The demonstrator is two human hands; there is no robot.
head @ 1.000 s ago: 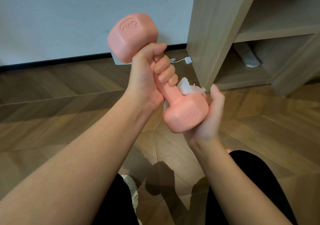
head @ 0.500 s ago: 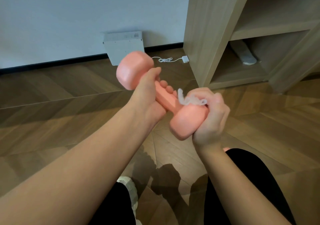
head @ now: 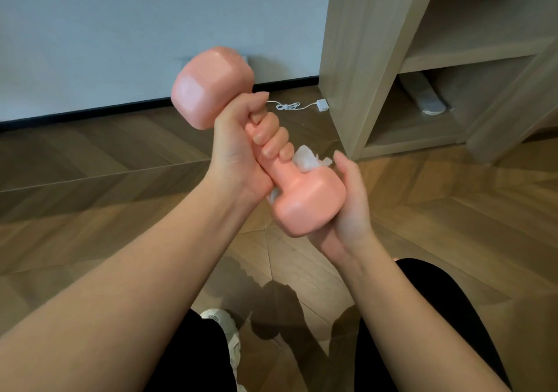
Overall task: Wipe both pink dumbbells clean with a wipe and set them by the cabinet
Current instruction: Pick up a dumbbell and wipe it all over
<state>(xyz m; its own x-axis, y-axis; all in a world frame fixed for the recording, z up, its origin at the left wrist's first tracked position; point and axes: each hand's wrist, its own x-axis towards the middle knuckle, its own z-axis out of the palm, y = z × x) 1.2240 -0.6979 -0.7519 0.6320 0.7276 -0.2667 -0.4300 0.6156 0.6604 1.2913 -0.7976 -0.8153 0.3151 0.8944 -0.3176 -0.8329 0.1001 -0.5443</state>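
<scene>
One pink hex-headed dumbbell [head: 308, 207], glossy coating, is held in the air above the brown herringbone wood floor [head: 120, 195]. It is tilted, with the upper head toward the wall and the lower head toward the person. Second dumbbell: not in view.

- Left hand [head: 241, 156]: fingers wrapped tight round the handle.
- Right hand [head: 347, 207]: cups the lower head from below, thumb up alongside it, holding the crumpled white wipe [head: 308, 157] against the head.
- Light wooden open-shelf cabinet [head: 362, 59]: near, to the right.

Hazards, as judged:
- The upper head looks damp and shiny. A wet handle could slide through the left hand and drop onto the floor or the white mesh shoe [head: 223, 325] beneath.
- The wipe is bunched small, so it is likely to miss faces or fall free.
</scene>
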